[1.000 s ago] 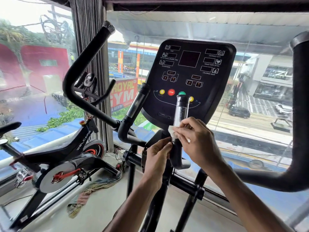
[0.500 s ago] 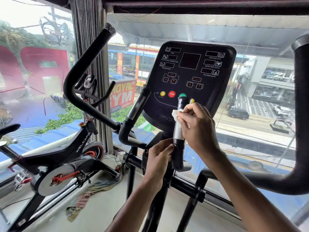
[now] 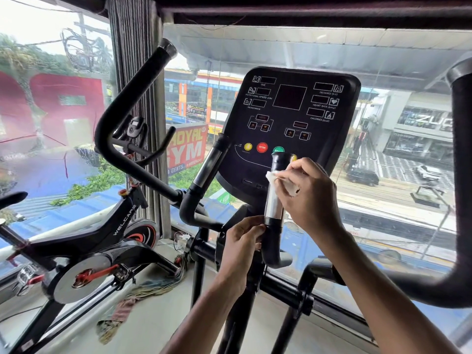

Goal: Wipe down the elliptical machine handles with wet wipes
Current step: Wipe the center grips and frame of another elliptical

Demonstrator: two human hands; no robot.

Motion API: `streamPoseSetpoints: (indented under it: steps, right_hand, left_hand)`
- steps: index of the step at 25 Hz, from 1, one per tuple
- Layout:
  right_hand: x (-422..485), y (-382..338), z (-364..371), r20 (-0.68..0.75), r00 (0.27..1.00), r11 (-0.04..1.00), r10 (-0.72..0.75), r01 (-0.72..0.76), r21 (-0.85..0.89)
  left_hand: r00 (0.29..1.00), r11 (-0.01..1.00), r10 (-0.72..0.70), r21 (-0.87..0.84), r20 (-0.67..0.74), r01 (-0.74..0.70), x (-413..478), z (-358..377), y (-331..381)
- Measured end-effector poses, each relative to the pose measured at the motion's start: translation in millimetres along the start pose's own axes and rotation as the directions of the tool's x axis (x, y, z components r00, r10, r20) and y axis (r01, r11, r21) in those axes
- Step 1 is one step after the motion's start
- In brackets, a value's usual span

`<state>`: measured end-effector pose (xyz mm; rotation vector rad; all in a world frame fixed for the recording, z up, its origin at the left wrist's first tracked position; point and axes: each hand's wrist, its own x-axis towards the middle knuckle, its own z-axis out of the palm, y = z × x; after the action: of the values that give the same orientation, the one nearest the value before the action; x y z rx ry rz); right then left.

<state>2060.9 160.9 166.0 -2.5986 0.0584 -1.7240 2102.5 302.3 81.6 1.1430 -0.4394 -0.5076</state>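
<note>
Pinching the white wet wipe (image 3: 274, 178) onto the handle (image 3: 272, 204), high on its chrome part, my R hand (image 3: 306, 192) hides most of it, fingers curled round it. L hand (image 3: 241, 241) fingers grip the handle's black base. Wipe's higher vs 1 s ago. Console (image 3: 293, 111) sits behind.

A: State the position of the right hand (image 3: 307, 198).
B: It pinches a white wet wipe (image 3: 272, 178) against the upper silver section of the short upright handle (image 3: 273, 206), in front of the console (image 3: 290, 116).
A: And the left hand (image 3: 241, 242)?
B: Its fingertips grip the handle's black lower part, just under the silver section.
</note>
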Motion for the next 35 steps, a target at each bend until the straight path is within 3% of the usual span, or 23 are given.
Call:
streamPoseSetpoints:
  steps: [2,6,10,13,17,19,24,32,35]
  right_hand:
    - [7,2,2,-0.046,0.997,0.998,0.062,-0.063,-0.015]
    - [11,0,3,0.018,1.000,0.999,-0.021,0.021,-0.037]
    - [19,-1,3,-0.028,0.998,0.997,0.048,-0.050,-0.062]
    - [22,-7,7,0.040,0.999,0.993,-0.008,0.013,-0.114]
    - [29,-9,7,0.018,0.999,0.992,0.034,-0.032,-0.120]
    - [30,-10,10,0.084,0.996,0.988,-0.019,0.032,-0.154]
    - [32,-13,8,0.141,0.990,0.984,0.026,0.000,-0.180]
    - [-19,-24,1,0.305,0.947,0.986,-0.099,0.135,-0.099]
    - [-18,-17,1,0.227,0.970,0.991,-0.092,0.110,-0.071]
  left_hand:
    - [1.000,1.000,-0.007,-0.003,-0.001,0.007,0,0,0]
    - [1.000,1.000,-0.006,0.002,0.005,0.006,2,-2,-2]
    - [1.000,1.000,-0.017,0.004,0.002,0.017,4,-2,-4]
    - [1.000,1.000,-0.015,0.002,0.001,0.015,5,-2,-3]
    - [1.000,1.000,-0.016,0.007,-0.006,0.016,5,-2,-2]
    - [1.000,1.000,-0.022,0.005,-0.007,0.022,4,-3,-2]
    - [1.000,1.000,-0.011,-0.004,0.026,0.011,4,-7,-3]
    - [0.994,0.998,0.032,0.042,0.104,-0.037,7,-16,-10]
    - [0.994,0.999,0.036,0.025,0.101,-0.038,7,-15,-11]
